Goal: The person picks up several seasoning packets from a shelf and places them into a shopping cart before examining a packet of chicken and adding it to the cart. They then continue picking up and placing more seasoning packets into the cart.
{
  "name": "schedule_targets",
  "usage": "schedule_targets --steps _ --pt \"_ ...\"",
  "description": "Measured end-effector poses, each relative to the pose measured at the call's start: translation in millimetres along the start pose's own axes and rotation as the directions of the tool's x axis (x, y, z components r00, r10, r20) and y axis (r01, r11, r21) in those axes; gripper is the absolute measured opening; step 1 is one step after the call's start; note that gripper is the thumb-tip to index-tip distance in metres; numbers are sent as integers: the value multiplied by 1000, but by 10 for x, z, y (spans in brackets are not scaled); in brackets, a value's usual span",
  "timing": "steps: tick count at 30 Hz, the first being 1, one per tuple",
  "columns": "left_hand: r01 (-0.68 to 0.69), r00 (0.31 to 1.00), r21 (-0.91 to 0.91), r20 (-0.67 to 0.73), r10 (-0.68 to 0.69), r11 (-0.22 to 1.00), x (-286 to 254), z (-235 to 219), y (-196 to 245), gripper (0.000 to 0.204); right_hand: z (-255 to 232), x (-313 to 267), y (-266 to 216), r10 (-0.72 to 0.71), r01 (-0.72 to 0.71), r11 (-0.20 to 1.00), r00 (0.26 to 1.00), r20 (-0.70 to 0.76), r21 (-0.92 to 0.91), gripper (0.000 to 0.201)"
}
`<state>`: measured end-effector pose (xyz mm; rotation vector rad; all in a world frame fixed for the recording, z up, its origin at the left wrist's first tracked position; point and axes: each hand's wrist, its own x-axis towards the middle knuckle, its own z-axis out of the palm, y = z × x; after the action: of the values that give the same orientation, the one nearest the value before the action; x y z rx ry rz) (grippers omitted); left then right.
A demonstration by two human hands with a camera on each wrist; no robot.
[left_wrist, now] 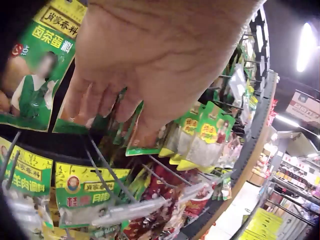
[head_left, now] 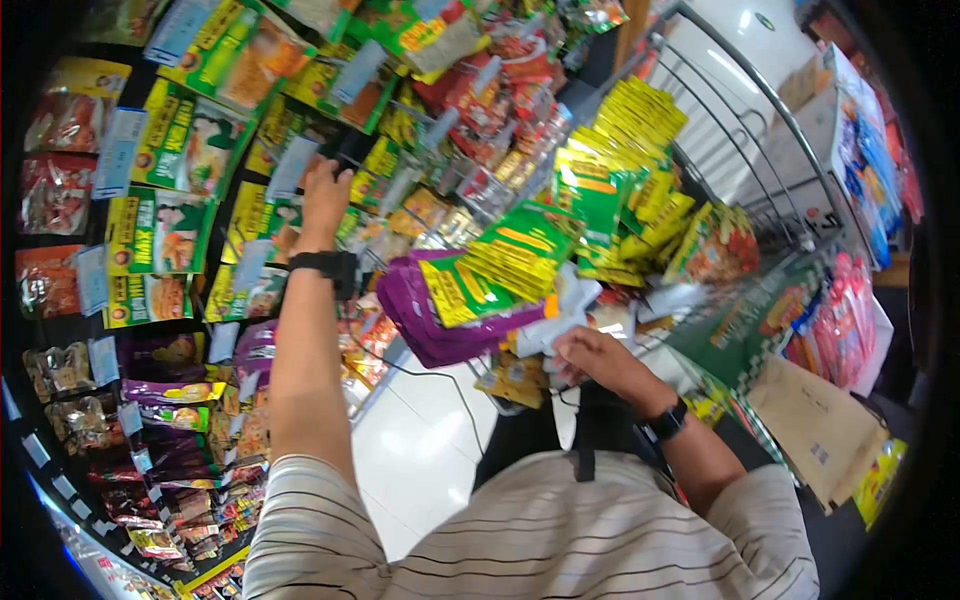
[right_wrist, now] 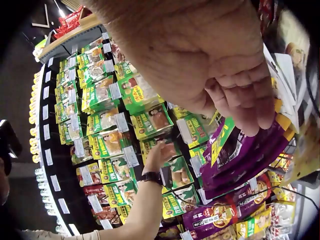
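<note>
My left hand [head_left: 325,205] reaches into the hanging rack. In the left wrist view its bent fingers [left_wrist: 90,102] lie over green and yellow seasoning packets [left_wrist: 146,137]; I cannot tell whether they grip one. My right hand [head_left: 595,360] is at the near side of the cart, curled fingers holding white papers [head_left: 570,300]. Beside it are purple packets [head_left: 425,320], with green and yellow packets [head_left: 510,255] stacked on them. The right wrist view shows the right fingers [right_wrist: 250,117] overlapping the purple packets [right_wrist: 245,160].
A metal wire cart [head_left: 780,95] holds more yellow packets [head_left: 640,120]. Rows of hooked packets [head_left: 155,235] with price tags [head_left: 120,150] fill the left. A dark cable [head_left: 450,375] hangs across the front. A brown paper bag [head_left: 815,425] lies at right.
</note>
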<state>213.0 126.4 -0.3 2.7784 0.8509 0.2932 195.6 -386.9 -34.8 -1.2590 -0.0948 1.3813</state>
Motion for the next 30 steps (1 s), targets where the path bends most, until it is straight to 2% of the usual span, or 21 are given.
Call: schedule_targets --steps 1,4,5,6,9,13,16,19,21,22,23,25,26,27,29,30 --pt "-74 997 -31 -23 73 997 -70 22 84 46 -41 1 35 -2 2 1000 1000 -13 -24 26" --pt "-170 983 -162 47 179 972 -634 -59 422 41 -123 -128 -33 -24 24 999 1000 -12 -28 27" --pt "-114 980 -236 131 147 965 -834 -122 565 41 -161 -169 -45 -22 21 999 1000 -19 -30 27" --pt "-150 981 -248 85 176 957 -1053 -41 512 39 -200 -197 -57 -18 17 999 1000 -21 -33 27" --pt "-147 986 -240 37 160 960 -1759 -210 813 39 -312 -265 -46 -30 29 998 999 -22 -62 26" --pt "28 1000 -270 9 -26 962 -2598 -200 732 39 -459 -298 -77 -23 22 989 1000 0 -146 27" --pt "162 984 -268 -24 -175 950 -3261 -68 605 38 -475 -324 -135 8 -9 977 1000 -4 -212 26" --pt "359 933 -277 73 -353 891 -3893 -12 695 40 -505 -312 -106 -2 18 961 998 58 -277 25" --pt "415 907 -232 188 -378 880 -4267 59 716 42 -524 -283 -64 8 19 940 997 77 -340 26" --pt "460 872 -175 274 -406 870 -4460 116 702 44 -539 -259 -30 10 22 928 996 85 -371 26" --pt "435 885 -184 266 -382 881 -4654 201 688 38 -585 -206 44 -42 84 865 995 94 -494 27" --pt "543 803 -199 405 -436 816 -4971 345 621 36 -700 -105 201 -150 198 684 980 130 -702 28" --pt "511 817 -234 432 -382 827 -5271 629 364 37 -717 -117 226 -277 307 546 944 178 -780 29" --pt "475 829 -270 456 -323 838 -5546 838 147 37 -741 -133 228 -280 312 520 942 186 -796 28" --pt "540 750 -182 548 -371 822 -5848 957 101 38 -819 -186 255 -282 310 471 940 192 -826 25" --pt "639 659 -193 636 -402 744 -5959 952 98 37 -879 -205 297 -293 313 467 937 189 -827 25"
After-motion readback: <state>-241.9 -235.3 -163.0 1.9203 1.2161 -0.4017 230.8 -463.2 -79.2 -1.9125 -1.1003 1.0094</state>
